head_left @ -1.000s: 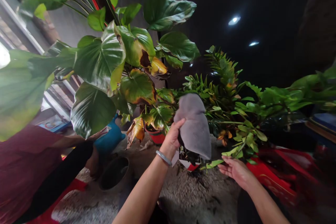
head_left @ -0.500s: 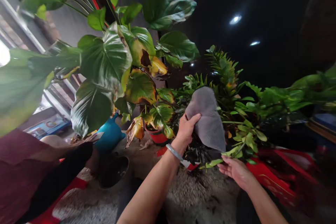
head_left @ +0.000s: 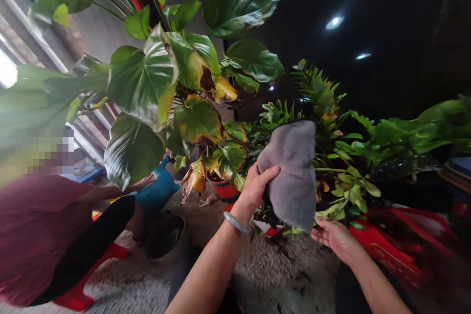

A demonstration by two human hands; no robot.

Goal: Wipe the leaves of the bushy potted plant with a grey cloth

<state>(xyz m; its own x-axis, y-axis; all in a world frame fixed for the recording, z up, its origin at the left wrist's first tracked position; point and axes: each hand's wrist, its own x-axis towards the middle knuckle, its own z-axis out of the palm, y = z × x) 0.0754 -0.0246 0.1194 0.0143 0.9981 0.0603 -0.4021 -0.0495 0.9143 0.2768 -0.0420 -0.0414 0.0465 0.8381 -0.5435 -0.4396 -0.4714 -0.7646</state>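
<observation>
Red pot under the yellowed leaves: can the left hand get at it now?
Probably: the left hand is just beside the red pot with nothing between, but it is full of grey cloth.

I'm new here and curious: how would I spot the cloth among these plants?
Start at the big-leaved plant on the left, then go right to the feathery plant. The cloth drapes over its fronds, gripped by the left hand. It alone is plain grey among green leaves.
</observation>
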